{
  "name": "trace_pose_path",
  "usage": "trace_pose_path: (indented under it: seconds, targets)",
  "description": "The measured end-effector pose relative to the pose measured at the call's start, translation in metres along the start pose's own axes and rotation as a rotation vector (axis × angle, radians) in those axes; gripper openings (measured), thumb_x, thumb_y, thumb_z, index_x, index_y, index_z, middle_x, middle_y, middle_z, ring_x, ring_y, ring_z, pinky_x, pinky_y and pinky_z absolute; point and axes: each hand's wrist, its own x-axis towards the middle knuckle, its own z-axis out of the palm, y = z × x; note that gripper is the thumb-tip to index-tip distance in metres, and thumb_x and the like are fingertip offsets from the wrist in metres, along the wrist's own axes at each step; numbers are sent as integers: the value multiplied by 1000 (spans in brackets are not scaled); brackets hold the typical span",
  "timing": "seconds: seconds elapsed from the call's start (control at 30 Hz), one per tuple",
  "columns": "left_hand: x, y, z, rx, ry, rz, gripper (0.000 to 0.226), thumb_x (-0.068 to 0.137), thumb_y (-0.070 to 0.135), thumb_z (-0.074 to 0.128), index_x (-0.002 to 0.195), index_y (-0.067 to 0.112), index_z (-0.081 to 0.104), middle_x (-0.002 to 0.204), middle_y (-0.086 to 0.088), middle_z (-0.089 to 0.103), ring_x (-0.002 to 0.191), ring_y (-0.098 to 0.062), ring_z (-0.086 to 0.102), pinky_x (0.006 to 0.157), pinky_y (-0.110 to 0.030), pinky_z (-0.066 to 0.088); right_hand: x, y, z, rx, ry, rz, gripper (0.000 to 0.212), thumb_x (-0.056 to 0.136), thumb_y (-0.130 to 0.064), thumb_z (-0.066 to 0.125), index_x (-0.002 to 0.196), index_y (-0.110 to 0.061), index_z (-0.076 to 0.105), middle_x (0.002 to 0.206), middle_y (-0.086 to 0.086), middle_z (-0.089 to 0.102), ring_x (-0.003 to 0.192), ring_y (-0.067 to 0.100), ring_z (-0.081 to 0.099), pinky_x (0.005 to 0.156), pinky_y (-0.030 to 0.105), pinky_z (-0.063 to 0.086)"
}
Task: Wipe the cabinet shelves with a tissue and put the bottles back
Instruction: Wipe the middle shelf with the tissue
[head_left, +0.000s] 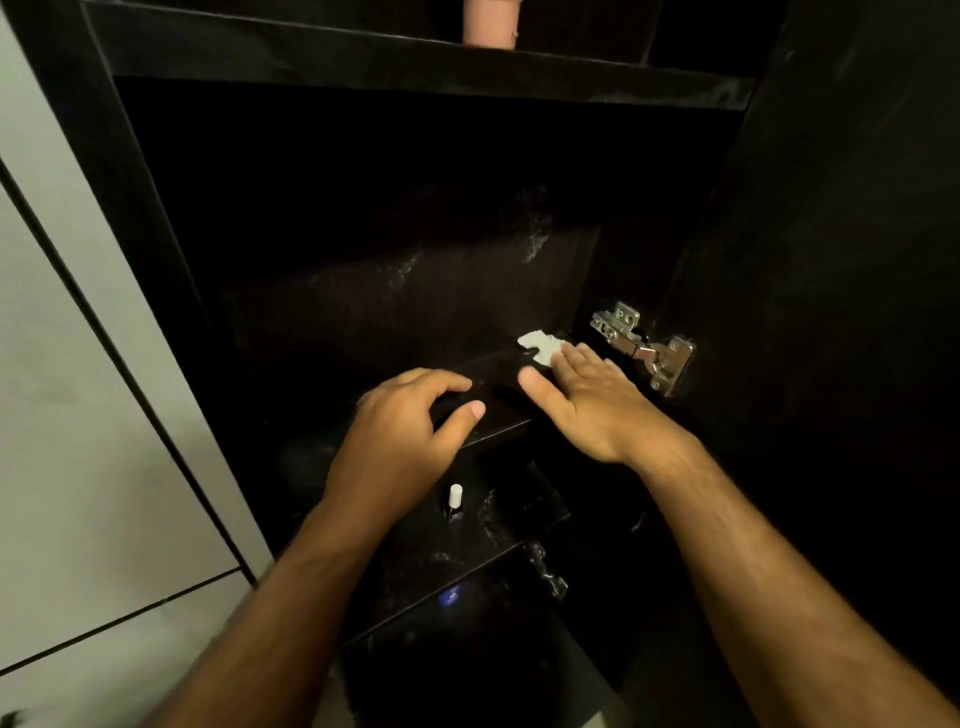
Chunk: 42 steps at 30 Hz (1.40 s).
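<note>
Flat and open, my right hand (587, 395) presses the tissue (540, 347) onto the shelf (498, 415) by the hinge (644, 348), left grip (410, 415) curled on the shelf's edge, and snagging that hinge could tear it.

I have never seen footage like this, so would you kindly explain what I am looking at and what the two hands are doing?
There is no machine here: one camera worn on a person's head looks forward and down into a dark, open cabinet. The right hand lies flat, pressing a white tissue onto a black shelf near a metal door hinge. The left hand grips that shelf's front edge, fingers curled over it and holding nothing else. On the shelf below stands a small dark bottle with a white cap. At the top, the base of a pink bottle shows on a higher shelf. Pale tiles lie to the left.
</note>
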Motion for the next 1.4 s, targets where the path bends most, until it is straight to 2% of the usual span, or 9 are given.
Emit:
trace_pose_path:
  seconds: [0.1, 0.23, 0.33, 0.47, 0.63, 0.73, 1.0, 1.27, 1.4]
  targets:
    - [1, 1, 0, 23, -9, -4, 27, 88, 39, 66, 112, 26, 70, 108, 13, 66, 67, 8, 50, 73, -16, 37, 14, -19, 1, 49, 0, -14, 117, 65, -87, -6, 156, -15, 11, 164, 1, -1, 149, 12, -9, 120, 33, -6]
    - [2, 1, -1, 20, -15, -18, 27, 89, 38, 64, 113, 26, 69, 111, 10, 67, 91, -5, 59, 89, -29, 44, -4, -9, 12, 136, 20, -155, 113, 67, -92, -6, 155, -26, 19, 163, -11, 5, 146, -2, -5, 116, 25, -7]
    - [1, 1, -1, 3, -18, -32, 25, 91, 37, 62, 113, 28, 68, 110, 11, 67, 66, -3, 47, 88, -37, 48, -9, 6, 6, 62, 43, -62, 113, 67, -92, -7, 155, -25, 18, 163, -9, 7, 147, 1, -3, 116, 25, -6]
    - [1, 3, -3, 13, -57, -51, 26, 94, 33, 57, 118, 28, 65, 115, 10, 66, 79, -16, 57, 94, -45, 47, 18, -13, 0, 22, -1, 92, 98, 82, -81, 1, 156, -17, 11, 164, 1, 0, 150, 12, -8, 118, 33, -5]
    - [2, 3, -3, 11, -42, -48, 27, 95, 26, 54, 120, 27, 64, 116, 9, 66, 80, -12, 57, 99, -46, 45, 13, -9, 11, 71, 15, -12, 99, 77, -84, -1, 155, -24, 13, 164, -5, 1, 148, 6, -7, 112, 26, -9]
    - [1, 2, -3, -1, -32, -47, 27, 95, 25, 54, 120, 27, 64, 113, 10, 67, 73, -3, 45, 102, -47, 44, 12, -3, 3, 84, 0, 95, 96, 80, -84, 0, 155, -24, 12, 164, -4, 2, 149, 9, -4, 112, 27, -6]
    - [-1, 1, -5, 6, -35, -61, 28, 94, 23, 55, 121, 28, 64, 110, 11, 67, 79, 1, 44, 105, -45, 41, 43, -37, 2, -143, 39, 330, 101, 82, -80, -6, 154, -12, 18, 164, 5, 11, 150, 25, 5, 119, 45, 9]
    - [-1, 2, -10, -1, -38, -94, 30, 94, 23, 53, 122, 29, 63, 114, 7, 68, 111, -8, 53, 112, -41, 33, 31, -41, 5, -298, 100, 444, 127, 65, -83, -23, 141, -11, 49, 151, 6, 41, 139, 33, 27, 108, 45, 25]
    - [-1, 3, -10, -4, -36, -90, 30, 94, 22, 53, 122, 30, 63, 115, 8, 68, 113, -8, 52, 113, -39, 32, 38, -36, 3, -208, 103, 392, 115, 73, -83, -16, 149, -16, 37, 159, 3, 28, 145, 32, 18, 113, 46, 20]
